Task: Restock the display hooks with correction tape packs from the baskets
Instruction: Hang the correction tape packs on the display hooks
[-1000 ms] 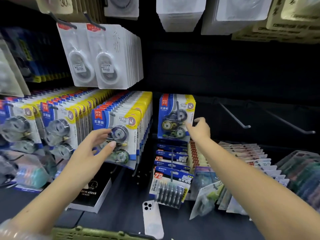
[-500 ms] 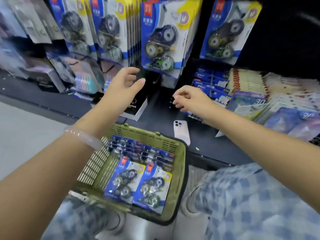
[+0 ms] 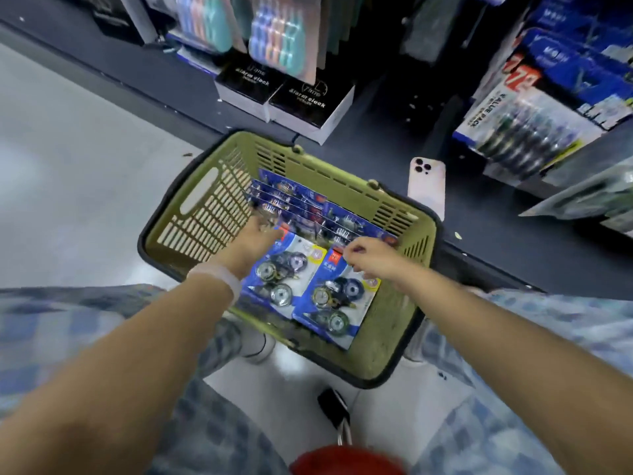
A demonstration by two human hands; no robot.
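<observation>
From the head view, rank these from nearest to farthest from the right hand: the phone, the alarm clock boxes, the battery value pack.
Measured from the right hand:
1. Phone, on the shelf ledge just beyond the basket.
2. Alarm clock boxes, on the ledge, up and left.
3. Battery value pack, up and right.
The last two are close.

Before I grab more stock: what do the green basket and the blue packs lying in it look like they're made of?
Olive green slotted basket: apparently rigid moulded plastic, matte, judging by the lattice walls and cut-out handle; its dark rim may be rubbery or plastic. Blue correction tape packs: seemingly printed glossy card with clear plastic blisters over the round tape wheels, which show glints. Motion blur leaves finer detail open.
</observation>
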